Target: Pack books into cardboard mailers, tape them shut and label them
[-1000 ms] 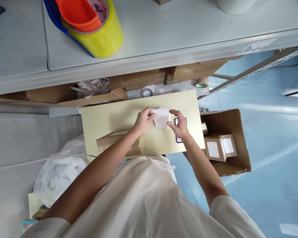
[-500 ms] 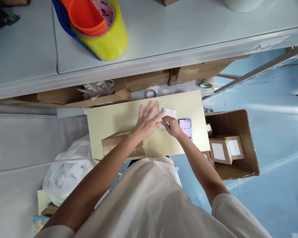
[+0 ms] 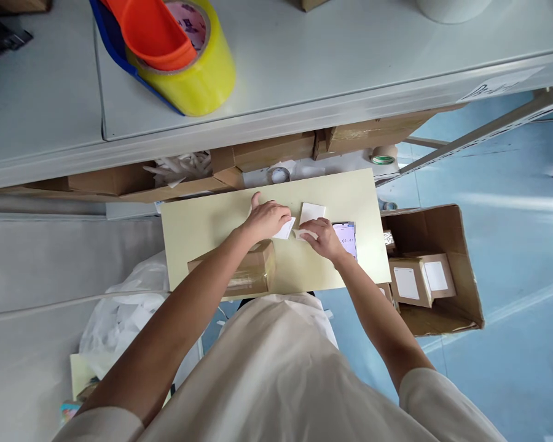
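Pinched in the fingers of my left hand point(image 3: 268, 220) is a white label point(image 3: 284, 229), above the middle of the pale yellow board point(image 3: 203, 221). My right hand point(image 3: 323, 237) is closed on a small whitish paper piece point(image 3: 299, 234), perhaps label backing; the fingers partly cover it. Just beyond that hand lies a stack of white labels point(image 3: 312, 211). A phone point(image 3: 345, 236) showing a timer sits to its right, partly behind the wrist. Below my left forearm rests a taped cardboard box point(image 3: 253, 273), partly hidden by the arm.
An open carton point(image 3: 461, 270) with several labelled boxes stands on the right. A grey shelf point(image 3: 327, 67) with a yellow tape roll point(image 3: 207, 80) overhangs the far side. Behind the board lies a tape roll point(image 3: 281, 175). A plastic bag point(image 3: 120, 325) is at left.
My left hand has moved left and closed from spread fingers, now with a white label in it, apart from my right hand. The right hand has stayed nearly in place.
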Motion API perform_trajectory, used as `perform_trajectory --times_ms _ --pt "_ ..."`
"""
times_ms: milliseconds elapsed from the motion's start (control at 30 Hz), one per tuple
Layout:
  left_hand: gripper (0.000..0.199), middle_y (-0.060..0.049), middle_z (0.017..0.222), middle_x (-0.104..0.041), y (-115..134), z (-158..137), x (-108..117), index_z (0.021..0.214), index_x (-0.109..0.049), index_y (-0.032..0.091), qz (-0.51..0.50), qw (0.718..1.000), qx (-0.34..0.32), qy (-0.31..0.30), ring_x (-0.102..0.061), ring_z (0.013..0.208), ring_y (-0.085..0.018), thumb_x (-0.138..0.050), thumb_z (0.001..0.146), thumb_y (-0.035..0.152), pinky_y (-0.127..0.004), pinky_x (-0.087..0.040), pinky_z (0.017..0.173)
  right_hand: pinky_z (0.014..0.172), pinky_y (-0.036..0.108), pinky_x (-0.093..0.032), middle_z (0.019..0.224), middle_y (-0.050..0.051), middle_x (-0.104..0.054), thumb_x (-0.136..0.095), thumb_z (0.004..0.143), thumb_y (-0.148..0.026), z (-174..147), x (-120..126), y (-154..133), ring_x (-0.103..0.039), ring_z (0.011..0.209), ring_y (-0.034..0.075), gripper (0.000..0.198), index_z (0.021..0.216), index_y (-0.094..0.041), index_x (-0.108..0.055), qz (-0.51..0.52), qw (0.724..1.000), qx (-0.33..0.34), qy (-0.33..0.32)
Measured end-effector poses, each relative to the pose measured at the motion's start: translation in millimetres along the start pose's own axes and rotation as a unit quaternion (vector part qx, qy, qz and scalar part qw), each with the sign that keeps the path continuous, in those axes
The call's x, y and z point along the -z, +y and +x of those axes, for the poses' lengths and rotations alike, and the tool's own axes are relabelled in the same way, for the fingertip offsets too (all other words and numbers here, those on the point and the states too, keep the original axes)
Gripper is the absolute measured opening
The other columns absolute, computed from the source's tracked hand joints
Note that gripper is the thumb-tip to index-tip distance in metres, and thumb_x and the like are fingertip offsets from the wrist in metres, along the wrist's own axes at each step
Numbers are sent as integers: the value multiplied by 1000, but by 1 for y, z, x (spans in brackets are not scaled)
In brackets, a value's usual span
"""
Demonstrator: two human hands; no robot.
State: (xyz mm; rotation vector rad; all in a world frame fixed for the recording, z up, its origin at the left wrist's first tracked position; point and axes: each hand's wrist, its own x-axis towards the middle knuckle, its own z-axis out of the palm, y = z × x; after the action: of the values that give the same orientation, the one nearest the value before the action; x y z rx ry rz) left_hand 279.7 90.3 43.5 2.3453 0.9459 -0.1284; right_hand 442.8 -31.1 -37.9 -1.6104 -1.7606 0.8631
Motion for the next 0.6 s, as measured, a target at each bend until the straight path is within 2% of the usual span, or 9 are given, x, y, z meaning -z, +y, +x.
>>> perform_trajectory --times_ms 67,133,200,267,333,400,433,500,600 --pt "25 -2 74 -69 -3 2 4 69 -65 22 -1 1000 3 -8 -63 83 -22 -48 88 21 -58 -13 108 94 38 -40 100 7 -72 -57 88 -29 2 -4 6 -64 92 21 29 115 -20 -60 4 1000 -14 3" --pt "24 -3 75 -70 -7 0 9 73 -65 22 6 1000 16 25 -63 82 -22 -47 89 22 -53 -18 107 91 40 -42 83 5 -70 -53 87 -24 3 -7 12 -64 80 21 28 115 -18 -60 -9 999 -42 6" --pt "22 -4 78 -70 -15 -5 15 77 -66 21 1 991 67 114 -63 83 -22 -48 89 25 -48 -26 104 90 41 -44 73 4 -67 -50 88 -21 1 -9 18 -62 73 21 24 107 -18 -63 -26 997 -68 15" --pt "20 -5 79 -69 -25 -14 20 80 -65 20 -41 967 130 217 -62 80 -21 -49 89 29 -40 -36 94 91 43 -44 82 6 -69 -49 87 -22 -3 -7 19 -62 77 22 24 107 -18 -62 -31 996 -77 35" --pt "20 -3 74 -67 -33 -26 24 79 -64 19 -139 933 170 284 -59 72 -18 -51 87 32 -32 -43 79 97 48 -42 108 11 -68 -52 84 -23 -8 -2 11 -62 96 26 36 119 -18 -56 -33 995 -68 70" --pt "21 -1 69 -64 -32 -39 24 76 -62 18 -271 891 187 311 -56 64 -15 -54 84 36 -26 -43 65 102 52 -38 131 16 -57 -57 81 -28 -13 5 -8 -53 119 30 54 133 -17 -45 -25 991 -54 119" --pt "22 0 68 -63 -28 -47 22 74 -62 18 -337 866 192 315 -54 62 -14 -55 83 37 -25 -42 61 104 53 -38 136 17 -53 -59 80 -31 -15 7 -22 -49 125 31 59 136 -17 -42 -12 989 -50 141" --pt "25 0 68 -62 -12 -64 16 74 -62 17 -452 809 199 318 -54 60 -13 -60 80 41 -23 -41 57 101 49 -43 135 16 -54 -62 81 -36 -19 10 -56 -51 123 30 61 136 -19 -41 47 985 -49 158" --pt "30 -1 73 -65 19 -99 6 81 -63 17 -585 730 171 308 -58 65 -14 -64 78 46 -24 -46 59 86 39 -53 117 12 -65 -60 85 -41 -26 7 -109 -64 101 24 59 137 -21 -41 159 979 -57 115"
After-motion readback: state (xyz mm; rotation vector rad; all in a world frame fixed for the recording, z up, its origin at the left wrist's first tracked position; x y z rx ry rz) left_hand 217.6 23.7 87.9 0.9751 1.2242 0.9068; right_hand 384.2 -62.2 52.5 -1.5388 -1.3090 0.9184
